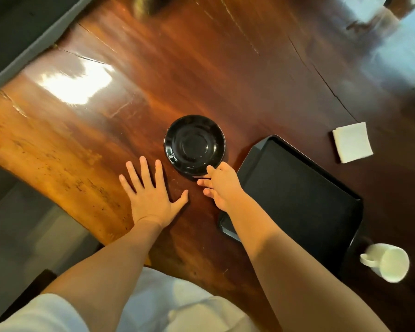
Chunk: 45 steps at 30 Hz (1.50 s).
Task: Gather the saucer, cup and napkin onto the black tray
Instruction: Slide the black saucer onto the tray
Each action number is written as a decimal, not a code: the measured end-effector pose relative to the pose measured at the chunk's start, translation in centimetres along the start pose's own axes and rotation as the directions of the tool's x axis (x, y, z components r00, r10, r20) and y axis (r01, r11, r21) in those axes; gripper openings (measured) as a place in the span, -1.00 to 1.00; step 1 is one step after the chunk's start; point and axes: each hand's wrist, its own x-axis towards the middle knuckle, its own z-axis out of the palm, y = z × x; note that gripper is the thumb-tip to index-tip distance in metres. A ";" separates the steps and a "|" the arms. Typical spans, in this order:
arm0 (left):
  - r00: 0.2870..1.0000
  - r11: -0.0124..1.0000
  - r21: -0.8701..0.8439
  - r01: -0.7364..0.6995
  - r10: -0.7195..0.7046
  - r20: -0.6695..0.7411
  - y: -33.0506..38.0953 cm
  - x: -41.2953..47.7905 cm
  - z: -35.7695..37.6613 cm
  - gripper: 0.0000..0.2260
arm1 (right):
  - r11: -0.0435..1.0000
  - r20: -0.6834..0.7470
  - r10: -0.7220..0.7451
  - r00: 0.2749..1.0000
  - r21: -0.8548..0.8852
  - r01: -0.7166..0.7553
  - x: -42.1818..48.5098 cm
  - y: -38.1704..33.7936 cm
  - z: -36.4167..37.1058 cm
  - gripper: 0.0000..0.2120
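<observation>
Three items remain off your tray (pixel 297 195): saucer (pixel 194 144) at centre, pinched at its rim by your right hand (pixel 222 185); napkin (pixel 352 142); cup (pixel 388 262). Left hand (pixel 149 192) lies flat, empty.

Glossy wood table (pixel 225 68); glossy saucer (pixel 194 144); matt tray (pixel 297 192).

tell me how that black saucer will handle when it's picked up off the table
The saucer looks glossy, so probably slick between the fingers. It lies low on the wooden table, so only its thin rim offers a grip. It looks like glazed ceramic: likely stiff, and it could chip if dropped.
</observation>
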 end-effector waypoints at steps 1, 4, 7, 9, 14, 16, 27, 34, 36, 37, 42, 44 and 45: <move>1.000 1.000 0.000 -0.023 0.023 -0.004 -0.1 0.0 0.1 -0.03 | 1.000 0.000 -0.016 1.000 -0.007 0.016 -0.2 0.1 -0.2 -0.93; 0.998 0.998 0.013 -0.054 0.053 0.013 -0.2 -0.2 0.0 -0.04 | 0.998 -0.035 -0.051 0.998 -0.033 0.050 -1.2 0.5 -1.7 -0.86; 0.998 0.998 0.041 -0.057 0.057 0.006 -0.3 -0.1 0.4 -0.04 | 0.997 -0.026 -0.078 0.997 -0.011 0.077 -2.1 0.8 -3.4 -0.82; 0.995 0.994 0.043 -0.098 0.097 0.027 -0.2 0.0 0.3 -0.01 | 0.995 -0.006 -0.101 0.995 0.019 0.101 -2.8 0.7 -4.7 -0.86; 0.984 0.987 0.046 -0.156 0.151 0.089 1.8 -4.3 0.9 0.03 | 0.989 0.018 -0.146 0.989 0.033 0.145 -4.6 1.5 -8.5 -0.86; 0.985 0.988 0.044 -0.150 0.146 0.092 3.3 -6.6 1.6 0.03 | 0.988 0.017 -0.150 0.989 0.038 0.149 -5.1 2.1 -10.5 -0.87; 0.997 0.999 -0.014 -0.035 0.035 0.067 9.4 -14.5 3.8 0.02 | 0.988 -0.052 -0.113 0.992 0.104 0.118 -5.1 6.3 -21.5 -0.86; 0.994 0.997 -0.023 0.071 -0.069 0.083 12.8 -17.1 4.4 0.06 | 0.979 -0.081 -0.074 0.994 0.182 0.088 -4.2 8.2 -24.6 -0.87; 0.993 0.995 -0.042 0.090 -0.086 0.080 13.2 -17.2 4.5 0.09 | 0.976 -0.076 -0.066 0.995 0.203 0.080 -3.9 8.5 -24.8 -0.86; 0.993 0.995 -0.044 0.092 -0.089 0.075 13.3 -17.1 4.5 0.10 | 0.975 -0.071 -0.062 0.996 0.210 0.076 -3.8 8.7 -24.9 -0.85; 0.992 0.993 -0.049 0.110 -0.106 0.073 13.2 -17.1 4.9 0.13 | 0.974 -0.056 -0.049 0.997 0.217 0.060 -2.7 8.9 -24.8 -0.82; 0.992 0.992 -0.051 0.112 -0.109 0.064 13.1 -17.1 4.9 0.13 | 0.972 -0.052 -0.043 0.998 0.229 0.053 -2.4 8.6 -24.5 -0.80; 0.992 0.992 -0.055 0.113 -0.110 0.058 13.1 -17.1 5.0 0.12 | 0.970 -0.047 -0.039 0.998 0.239 0.049 -2.2 8.4 -24.4 -0.79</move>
